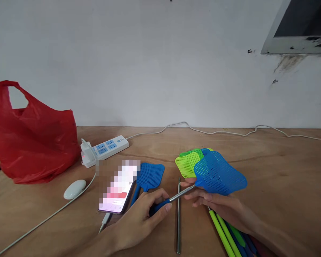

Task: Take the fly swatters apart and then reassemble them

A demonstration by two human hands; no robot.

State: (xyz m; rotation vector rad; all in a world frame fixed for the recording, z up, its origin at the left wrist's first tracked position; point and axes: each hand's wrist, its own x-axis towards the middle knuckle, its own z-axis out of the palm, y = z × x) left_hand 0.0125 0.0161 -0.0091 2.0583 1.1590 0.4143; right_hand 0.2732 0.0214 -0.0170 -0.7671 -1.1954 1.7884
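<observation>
A blue fly swatter with a perforated head and a metal shaft is held across the middle, tilted up to the right. My left hand is wrapped round its blue handle, thumb along the top. My right hand holds it at the neck, fingers stretched behind the shaft and partly hidden by the head. Underneath my right hand lies a pile of swatters with green heads and several green and blue handles. Another blue swatter lies beyond my left hand. A loose metal rod rests between the hands.
A lit phone with a charging cable lies left of the blue swatter. Farther left are a white oval object, a white power strip and a red plastic bag. A white cord runs along the wall.
</observation>
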